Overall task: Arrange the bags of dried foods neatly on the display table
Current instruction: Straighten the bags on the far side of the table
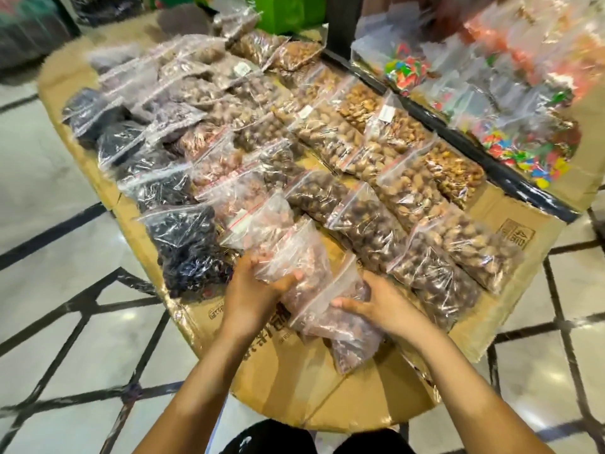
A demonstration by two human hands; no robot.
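Rows of clear zip bags of dried foods lie on a cardboard-covered display table [294, 385]. Dark dried fruit bags [183, 234] fill the left row, with brown nut bags [370, 221] in the middle and right rows. At the near end, my left hand [255, 283] grips the near edge of a bag of reddish-brown nuts [301, 257], thumb on top. My right hand [373, 303] holds the neighbouring reddish nut bag [343, 329] from the right side, thumb across its top. Both bags lie partly overlapping on the cardboard.
A second table at the right carries bags of colourful sweets [510, 139] behind a black-wrapped edge [484, 158]. A green bag [288, 11] stands at the far end. Bare cardboard shows near me, and tiled floor [49, 322] surrounds the table.
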